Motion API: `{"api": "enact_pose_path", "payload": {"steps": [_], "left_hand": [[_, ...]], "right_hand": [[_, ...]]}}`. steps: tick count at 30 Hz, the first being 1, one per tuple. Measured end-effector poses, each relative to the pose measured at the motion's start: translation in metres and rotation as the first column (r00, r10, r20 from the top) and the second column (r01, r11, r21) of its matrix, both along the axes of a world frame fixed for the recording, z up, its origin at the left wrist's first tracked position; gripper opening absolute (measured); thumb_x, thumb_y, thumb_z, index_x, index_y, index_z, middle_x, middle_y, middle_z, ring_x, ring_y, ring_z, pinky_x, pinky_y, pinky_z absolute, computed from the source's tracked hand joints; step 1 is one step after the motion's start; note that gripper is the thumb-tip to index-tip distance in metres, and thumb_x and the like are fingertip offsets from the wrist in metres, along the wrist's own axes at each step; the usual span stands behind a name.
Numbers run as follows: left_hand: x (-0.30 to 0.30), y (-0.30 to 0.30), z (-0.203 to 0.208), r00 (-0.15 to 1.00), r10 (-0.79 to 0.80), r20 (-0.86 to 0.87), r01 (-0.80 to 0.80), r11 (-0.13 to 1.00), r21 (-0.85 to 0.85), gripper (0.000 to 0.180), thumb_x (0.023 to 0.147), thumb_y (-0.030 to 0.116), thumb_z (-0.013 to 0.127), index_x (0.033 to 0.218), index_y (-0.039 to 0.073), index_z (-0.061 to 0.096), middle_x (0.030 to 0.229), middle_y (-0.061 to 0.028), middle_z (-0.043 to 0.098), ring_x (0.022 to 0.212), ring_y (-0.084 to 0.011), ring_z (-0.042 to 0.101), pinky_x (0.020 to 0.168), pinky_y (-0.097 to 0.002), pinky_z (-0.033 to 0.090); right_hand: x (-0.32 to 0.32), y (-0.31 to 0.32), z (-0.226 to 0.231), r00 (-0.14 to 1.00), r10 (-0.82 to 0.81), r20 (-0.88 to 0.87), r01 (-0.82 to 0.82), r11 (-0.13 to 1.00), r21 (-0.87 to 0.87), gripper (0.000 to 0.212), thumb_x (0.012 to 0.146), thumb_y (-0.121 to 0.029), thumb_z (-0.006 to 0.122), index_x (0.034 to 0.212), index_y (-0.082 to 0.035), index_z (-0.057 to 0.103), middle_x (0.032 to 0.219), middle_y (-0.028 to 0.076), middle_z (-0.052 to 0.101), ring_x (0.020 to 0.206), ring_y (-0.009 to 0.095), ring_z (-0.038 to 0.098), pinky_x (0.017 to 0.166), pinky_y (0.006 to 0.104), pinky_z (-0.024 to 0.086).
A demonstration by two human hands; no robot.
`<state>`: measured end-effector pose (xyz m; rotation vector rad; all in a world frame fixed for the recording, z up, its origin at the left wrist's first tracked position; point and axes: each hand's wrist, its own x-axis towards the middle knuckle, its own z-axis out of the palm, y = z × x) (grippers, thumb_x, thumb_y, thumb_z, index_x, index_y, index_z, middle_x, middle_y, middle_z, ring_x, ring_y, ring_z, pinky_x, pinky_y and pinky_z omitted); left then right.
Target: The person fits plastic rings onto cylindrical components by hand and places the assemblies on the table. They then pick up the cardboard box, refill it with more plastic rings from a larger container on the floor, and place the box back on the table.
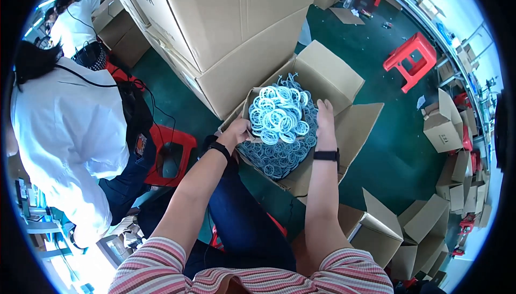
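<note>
A heap of pale, glossy rings (pixel 279 114) sits above many duller grey-blue rings (pixel 274 160) in a large open cardboard box (pixel 355 138). The pale heap seems to lie in a smaller cardboard box (pixel 245 112), whose edge shows at its left. My left hand (pixel 236 132) is closed on that edge, thumb on the near corner. On the other side, my right hand (pixel 325 118) is held upright beside the rings, fingers stretched and palm inward. Whether its fingertips touch the rings or the smaller box I cannot tell. Both wrists carry dark bands.
Tall stacked cartons (pixel 236 31) stand right behind the box. At the left, a person in a white shirt (pixel 75 122) sits near a red stool (pixel 174 151). Another red stool (pixel 413 60) is on the green floor. Open cartons (pixel 379 235) crowd the lower right.
</note>
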<state>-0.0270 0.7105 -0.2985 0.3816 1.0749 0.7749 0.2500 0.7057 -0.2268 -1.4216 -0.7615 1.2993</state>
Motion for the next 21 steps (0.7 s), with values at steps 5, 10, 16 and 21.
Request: {"api": "enact_pose_path", "payload": {"steps": [5, 10, 16, 21], "left_hand": [[-0.009, 0.011, 0.013, 0.992, -0.111, 0.056, 0.11, 0.994, 0.013, 0.055, 0.079, -0.007, 0.044, 0.13, 0.009, 0.054, 0.106, -0.0145, 0.065, 0.089, -0.0318, 0.068, 0.065, -0.0534, 0.056], [-0.012, -0.003, 0.053, 0.986, -0.139, 0.094, 0.136, 0.99, 0.042, 0.026, 0.08, 0.0, 0.049, 0.102, -0.001, 0.062, 0.088, -0.0135, 0.066, 0.081, -0.0311, 0.067, 0.06, -0.047, 0.051], [-0.019, -0.02, 0.099, 0.983, -0.037, 0.182, 0.026, 0.998, 0.063, 0.026, 0.08, 0.0, 0.048, 0.101, -0.004, 0.063, 0.088, -0.0139, 0.066, 0.084, -0.0316, 0.067, 0.067, -0.0511, 0.053], [0.006, -0.057, 0.167, 0.98, 0.052, 0.192, -0.073, 0.992, 0.102, 0.051, 0.08, -0.006, 0.044, 0.131, -0.005, 0.051, 0.124, -0.019, 0.063, 0.115, -0.0379, 0.063, 0.095, -0.0648, 0.049]], "right_hand": [[-0.001, 0.039, 0.013, 0.841, 0.283, 0.461, -0.313, 0.95, -0.012, 0.066, 0.106, -0.046, 0.047, 0.157, -0.003, 0.036, 0.159, 0.016, 0.042, 0.148, 0.027, 0.037, 0.121, 0.0372, 0.029], [-0.007, 0.017, 0.053, 0.802, 0.203, 0.562, -0.329, 0.935, 0.132, 0.072, 0.108, -0.049, 0.043, 0.159, -0.002, 0.028, 0.16, 0.015, 0.04, 0.148, 0.026, 0.038, 0.121, 0.0365, 0.028], [0.015, 0.005, 0.096, 0.9, 0.432, -0.055, -0.43, 0.901, 0.05, 0.079, 0.105, -0.06, 0.04, 0.158, -0.003, 0.03, 0.156, 0.013, 0.045, 0.139, 0.026, 0.049, 0.114, 0.038, 0.041], [0.018, -0.001, 0.119, 0.794, 0.488, -0.362, -0.452, 0.873, 0.185, 0.08, 0.103, -0.064, 0.039, 0.155, -0.004, 0.036, 0.151, 0.013, 0.05, 0.132, 0.025, 0.056, 0.106, 0.0405, 0.05]]}}
